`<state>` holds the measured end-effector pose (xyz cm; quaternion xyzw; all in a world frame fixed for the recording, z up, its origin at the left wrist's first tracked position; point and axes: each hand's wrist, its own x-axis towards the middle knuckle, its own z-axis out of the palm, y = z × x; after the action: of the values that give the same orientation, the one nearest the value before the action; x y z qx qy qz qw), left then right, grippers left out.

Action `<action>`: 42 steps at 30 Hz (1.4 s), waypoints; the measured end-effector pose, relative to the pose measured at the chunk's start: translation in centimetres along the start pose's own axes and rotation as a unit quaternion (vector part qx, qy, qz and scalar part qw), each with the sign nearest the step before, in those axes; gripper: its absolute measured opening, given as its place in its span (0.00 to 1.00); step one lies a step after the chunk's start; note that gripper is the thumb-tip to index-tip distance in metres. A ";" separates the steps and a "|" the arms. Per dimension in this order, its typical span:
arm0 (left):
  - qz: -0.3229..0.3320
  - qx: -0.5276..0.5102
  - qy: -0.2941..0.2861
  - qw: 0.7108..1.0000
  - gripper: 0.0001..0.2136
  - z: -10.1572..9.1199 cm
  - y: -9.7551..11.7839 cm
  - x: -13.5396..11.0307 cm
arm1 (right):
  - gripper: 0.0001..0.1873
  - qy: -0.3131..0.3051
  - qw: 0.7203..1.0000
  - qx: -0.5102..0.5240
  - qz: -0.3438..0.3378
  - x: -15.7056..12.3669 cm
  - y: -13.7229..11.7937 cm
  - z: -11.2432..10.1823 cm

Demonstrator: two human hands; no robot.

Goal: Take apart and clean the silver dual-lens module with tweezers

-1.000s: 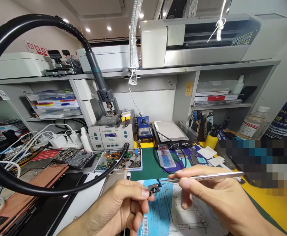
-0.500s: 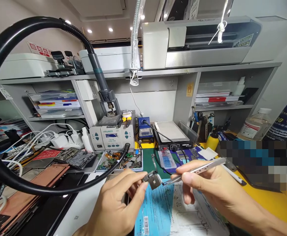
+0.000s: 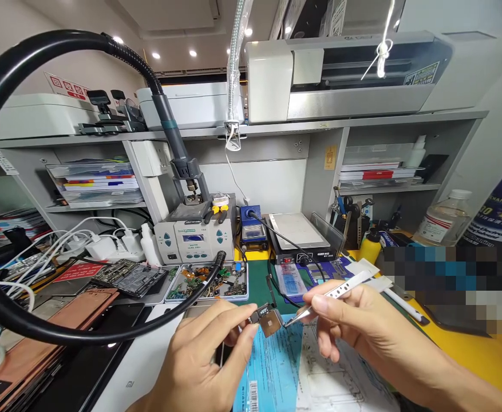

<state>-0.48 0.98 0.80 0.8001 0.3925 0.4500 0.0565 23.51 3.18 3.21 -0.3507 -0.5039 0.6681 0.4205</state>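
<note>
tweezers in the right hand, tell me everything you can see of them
The tweezers are silver and look like metal, with a row of small dark holes along the broad body, narrowing to fine tips. The thumb and fingers of the right hand pinch them, tilted, broad end up and right, tips down and left beside the small module. Whether the tips touch it is too small to tell.

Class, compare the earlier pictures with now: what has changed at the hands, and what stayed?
The left hand has turned the small part over, so a flat square face now shows. The tweezers in the right hand have tilted more steeply, pointing to the part's right edge instead of its top. Neither was let go; the grey station and parts tray stayed put.
</note>
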 end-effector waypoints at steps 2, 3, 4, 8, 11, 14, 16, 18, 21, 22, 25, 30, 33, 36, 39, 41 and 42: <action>-0.002 0.009 -0.011 1.000 0.08 -0.1 0.1 0.0 | 0.12 0.006 1.000 -0.003 0.000 0.0 0.1 0.0; -0.003 0.013 -0.016 1.000 0.07 -0.1 0.1 0.0 | 0.12 0.010 1.000 -0.004 0.000 0.0 0.2 0.0; -0.003 0.015 -0.020 1.000 0.07 -0.1 0.1 0.0 | 0.11 0.015 1.000 -0.006 -0.002 -0.1 0.3 0.0; 0.003 0.011 -0.024 1.000 0.08 -0.1 0.3 0.0 | 0.10 0.021 1.000 -0.008 -0.005 -0.1 0.5 0.0; -0.009 0.002 -0.014 1.000 0.08 0.0 0.2 0.1 | 0.11 0.015 1.000 -0.006 -0.006 -0.1 0.3 0.0; -0.048 -0.019 0.005 0.999 0.07 0.0 0.2 0.3 | 0.12 -0.004 1.000 -0.010 -0.001 -0.1 -0.2 -0.2; -0.070 -0.037 0.013 0.997 0.07 0.0 0.1 0.4 | 0.13 -0.019 0.999 -0.033 0.014 -0.3 -0.6 -0.4; -0.078 -0.050 0.022 0.995 0.07 0.0 0.1 0.4 | 0.14 -0.028 0.998 -0.054 0.027 -0.4 -0.9 -0.6; -0.068 -0.050 0.027 0.996 0.08 0.0 0.1 0.4 | 0.13 -0.016 0.999 -0.029 0.009 -0.3 -1.0 -0.8; -0.062 -0.045 0.029 0.997 0.08 -0.1 0.1 0.3 | 0.12 -0.008 1.000 -0.017 -0.001 -0.3 -1.0 -0.7; -0.049 -0.030 0.028 0.998 0.08 -0.1 0.1 0.2 | 0.11 0.012 1.000 -0.014 -0.003 -0.1 -0.8 -0.4; -0.045 -0.023 0.023 0.998 0.08 0.0 0.2 0.2 | 0.16 0.002 0.999 -0.023 0.048 -0.1 -0.7 0.4; -0.070 -0.054 0.027 0.996 0.08 0.0 0.3 0.3 | 0.15 0.002 0.999 -0.017 0.052 -0.1 -0.4 0.4; -0.120 -0.097 0.017 0.988 0.05 0.0 0.4 0.5 | 0.14 0.007 0.999 -0.042 0.028 -0.2 0.1 0.0; -0.177 -0.129 -0.001 0.976 0.04 0.0 0.3 0.6 | 0.13 0.003 0.999 -0.053 0.011 -0.2 0.5 -0.2; -0.194 -0.143 -0.008 0.971 0.05 0.1 0.3 0.6 | 0.13 -0.002 0.999 -0.031 0.020 -0.2 0.4 -0.1; -0.195 -0.144 -0.008 0.970 0.05 0.1 0.2 0.6 | 0.13 -0.001 1.000 -0.015 0.021 -0.2 0.3 0.0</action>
<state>-0.13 1.24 1.21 0.6952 0.4715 0.4756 0.2611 23.56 2.94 2.87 -0.3667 -0.5064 0.6700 0.4003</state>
